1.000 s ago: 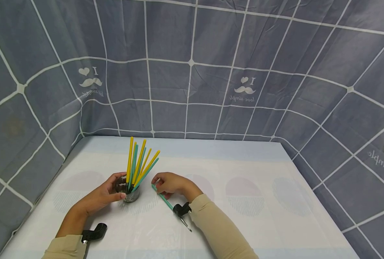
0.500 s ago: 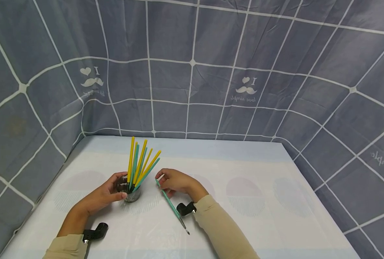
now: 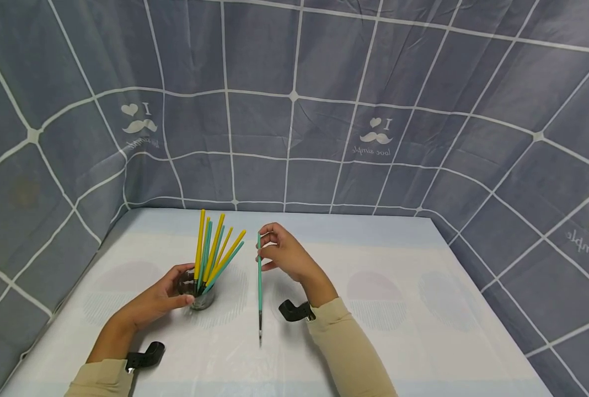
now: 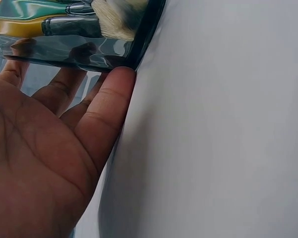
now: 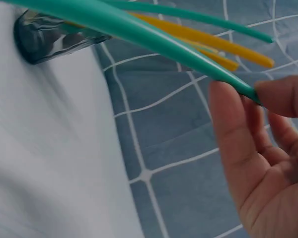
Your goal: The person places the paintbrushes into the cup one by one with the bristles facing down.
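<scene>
Right hand [image 3: 285,253] pinching top end of teal paintbrush [image 3: 260,286], held upright, bristles apparently just off the table [image 3: 399,342]. Left hand [image 3: 162,298] wrapped around glass jar [image 3: 201,298] of yellow and teal brushes [image 3: 215,248].

The brush [image 3: 260,281] in the right hand [image 3: 285,255] has a teal handle, a dark metal collar and a dark tip. The brushes [image 3: 214,252] standing in the clear glass cup [image 3: 198,295] are yellow and teal; their bristles are pale tan. Both sleeves [image 3: 341,353] are beige, each with a black strap at the wrist. The tablecloth [image 3: 399,336] is white with faint pink and blue striped rounds. The backdrop [image 3: 324,121] is slate grey, crossed by white grid lines, with white moustache prints.
</scene>
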{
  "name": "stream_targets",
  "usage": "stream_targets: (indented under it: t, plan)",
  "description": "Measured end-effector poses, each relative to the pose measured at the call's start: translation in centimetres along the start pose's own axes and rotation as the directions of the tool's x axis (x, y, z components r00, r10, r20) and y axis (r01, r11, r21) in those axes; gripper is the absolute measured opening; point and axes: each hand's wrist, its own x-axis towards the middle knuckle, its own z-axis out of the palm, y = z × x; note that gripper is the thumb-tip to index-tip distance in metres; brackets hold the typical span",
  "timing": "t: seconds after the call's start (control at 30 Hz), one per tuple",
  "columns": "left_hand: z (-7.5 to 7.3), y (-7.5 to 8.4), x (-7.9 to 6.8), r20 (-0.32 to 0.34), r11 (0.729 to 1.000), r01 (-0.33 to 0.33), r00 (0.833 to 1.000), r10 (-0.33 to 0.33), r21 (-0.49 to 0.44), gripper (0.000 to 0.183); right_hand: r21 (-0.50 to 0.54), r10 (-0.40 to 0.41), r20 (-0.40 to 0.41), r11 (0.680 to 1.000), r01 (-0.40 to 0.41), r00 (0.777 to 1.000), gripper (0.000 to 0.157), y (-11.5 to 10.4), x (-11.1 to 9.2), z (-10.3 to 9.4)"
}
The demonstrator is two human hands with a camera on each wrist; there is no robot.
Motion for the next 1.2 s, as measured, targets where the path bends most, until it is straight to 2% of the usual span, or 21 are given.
stream_targets:
  t: [0.1, 0.23, 0.33, 0.47, 0.67, 0.8, 0.93, 1.2]
  plan:
    - [0.0, 0.0, 0.0, 0.001, 1.0, 0.001, 1.0, -0.001, 0.0, 0.07, 0.064, -0.108, -0.072, 0.992, 0.112, 0.992, 0.033, -1.1, -0.5, 0.0]
    - [0.0, 0.1, -0.1, -0.001, 1.0, 0.008, 1.0, -0.008, 0.007, 0.07, 0.157, -0.227, -0.175, 0.954, 0.254, 0.958, 0.029, -2.2, -0.9, 0.2]
    - [0.0, 0.1, -0.1, -0.003, 1.0, 0.008, 1.0, -0.008, 0.013, 0.07, 0.21, -0.277, -0.245, 0.92, 0.33, 0.929, 0.03, -2.6, -1.2, 0.5]
    - [-0.1, 0.0, -0.2, -0.002, 1.0, 0.004, 1.0, -0.004, 0.014, 0.07, 0.248, -0.302, -0.334, 0.886, 0.392, 0.893, 0.031, -3.0, -1.2, 1.4]
    - [-0.1, 0.0, -0.1, 0.004, 1.0, 0.0, 1.0, 0.0, 0.007, 0.069, 0.269, -0.312, -0.411, 0.856, 0.441, 0.856, 0.03, -2.7, -0.9, 3.1]
    - [-0.1, 0.0, -0.1, 0.007, 1.0, -0.003, 1.0, 0.003, 0.001, 0.069, 0.225, -0.334, -0.436, 0.859, 0.46, 0.836, 0.03, -2.2, -0.8, 4.3]
    - [-0.1, 0.0, -0.1, 0.007, 1.0, -0.008, 1.0, 0.008, -0.001, 0.069, 0.172, -0.348, -0.433, 0.874, 0.455, 0.831, 0.026, -1.4, -0.7, 5.4]
    - [-0.1, 0.1, -0.1, 0.009, 1.0, -0.007, 1.0, 0.007, -0.003, 0.069, 0.16, -0.344, -0.469, 0.873, 0.461, 0.814, 0.025, -0.5, -0.5, 6.6]
